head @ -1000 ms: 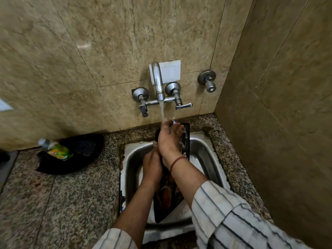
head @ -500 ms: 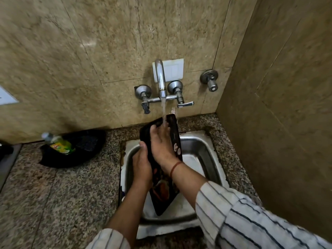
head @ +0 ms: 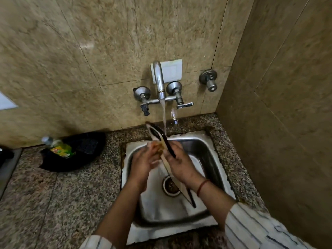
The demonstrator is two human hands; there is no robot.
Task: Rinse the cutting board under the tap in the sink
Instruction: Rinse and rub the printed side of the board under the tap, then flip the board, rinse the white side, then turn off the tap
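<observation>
Right hand (head: 181, 165) clamped on the cutting board (head: 156, 134), fingers (head: 177, 145) curled over its dark face, thumb side hidden behind the edge. Red thread band (head: 202, 186) at that wrist, striped sleeve (head: 260, 229) pushed up the forearm.

Left hand (head: 143, 159) against the board's pale side, fingers (head: 152, 146) reaching up to it and touching; too blurred to tell whether curled or flat.

Board held nearly edge-on above the sink (head: 206, 151), tilted, upper end up near the back rim, lower end down over the basin just right of the drain (head: 170, 186). Water stream (head: 163, 115) falling from the tap (head: 159, 79) onto the board's upper end.

Steel basin set into a speckled granite counter (head: 71, 194), wet and shining inside. Mounted on beige stone wall tiles: tap with two handles, white plate (head: 172, 71) behind the spout, separate round valve (head: 209, 80) to the right. Corner of the room close on the right, the same beige tile. On the counter to the left, well apart from the sink, a black bag (head: 86, 150) with a green-labelled bottle (head: 59, 147) lying on it.
</observation>
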